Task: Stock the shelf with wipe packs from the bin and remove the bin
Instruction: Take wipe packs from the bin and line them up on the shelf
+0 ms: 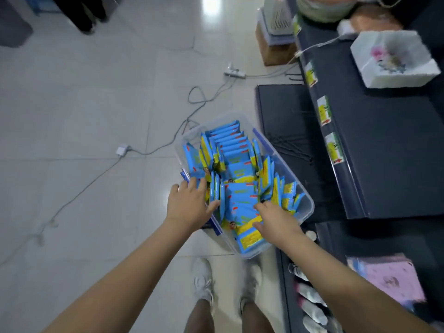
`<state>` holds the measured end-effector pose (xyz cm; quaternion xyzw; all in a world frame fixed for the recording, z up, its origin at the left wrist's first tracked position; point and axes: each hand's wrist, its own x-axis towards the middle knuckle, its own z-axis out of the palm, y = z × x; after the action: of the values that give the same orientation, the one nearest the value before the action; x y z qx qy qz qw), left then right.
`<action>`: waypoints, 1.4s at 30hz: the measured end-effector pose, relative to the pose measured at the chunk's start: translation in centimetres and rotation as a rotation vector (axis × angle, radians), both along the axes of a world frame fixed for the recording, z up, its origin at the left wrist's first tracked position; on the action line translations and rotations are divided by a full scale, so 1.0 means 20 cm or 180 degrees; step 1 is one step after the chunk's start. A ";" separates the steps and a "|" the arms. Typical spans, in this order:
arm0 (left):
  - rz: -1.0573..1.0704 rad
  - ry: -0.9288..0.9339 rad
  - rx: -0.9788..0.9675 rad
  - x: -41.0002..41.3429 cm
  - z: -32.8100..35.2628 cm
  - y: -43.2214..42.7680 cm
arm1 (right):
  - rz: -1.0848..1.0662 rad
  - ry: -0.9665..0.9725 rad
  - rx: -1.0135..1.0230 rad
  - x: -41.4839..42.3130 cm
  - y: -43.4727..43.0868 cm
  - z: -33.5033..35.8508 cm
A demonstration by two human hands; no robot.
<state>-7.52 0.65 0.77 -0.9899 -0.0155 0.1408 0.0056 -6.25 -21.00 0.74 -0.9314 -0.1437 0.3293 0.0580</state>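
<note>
Reaching down with both arms over a clear plastic bin (306,207) on the tiled floor, packed with blue-and-yellow wipe packs (236,155).

Left side: left hand (189,205) at the bin's left rim, fingers loosely spread. Thumb stands out to the left of the rim; the other fingertips lie over the upright packs at that edge. No pack closed in the hand. Whether it rests on the rim or on the packs, cannot tell.

Centre: bin's long axis runs from near-centre to far, tilted a little leftward at the far end. Most packs stand on edge in rows; a few lie flat and slanted at the near end.

Right side: right hand (274,218) sits on the near, flat-lying packs, fingers spread and curled slightly, tips touching a pack face. Not yet pinching one, as far as shows.

Further right: dark shelf (389,150) with yellow price tags along its front lip, bare on its middle stretch, just beside the bin.

Judgement: right hand is nearer both the loose packs and the shelf; packs lie directly under its fingers, the shelf to its right and farther.
</note>
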 end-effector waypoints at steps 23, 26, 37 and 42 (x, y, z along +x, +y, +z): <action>-0.0582 -0.1177 -0.0506 0.06 -0.42 -0.18 | 0.0047 -0.0233 0.0948 0.25 0.00 -0.54; -0.0948 -0.1237 -0.0519 0.09 -0.44 -0.22 | -0.0388 -0.0994 0.1432 0.31 -0.05 -0.39; -0.1281 0.0944 0.0092 0.22 -0.76 -0.58 | -0.0010 -0.0833 0.0715 0.37 -0.12 -0.35; -0.0746 0.1485 -0.0662 0.26 -0.78 -0.52 | -0.0147 -0.0357 0.0759 0.36 -0.17 -0.41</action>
<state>-2.26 -9.84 -14.79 -0.9210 0.1153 0.3641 -0.0764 0.89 -24.42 -7.51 -0.9380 -0.1634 0.2558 0.1676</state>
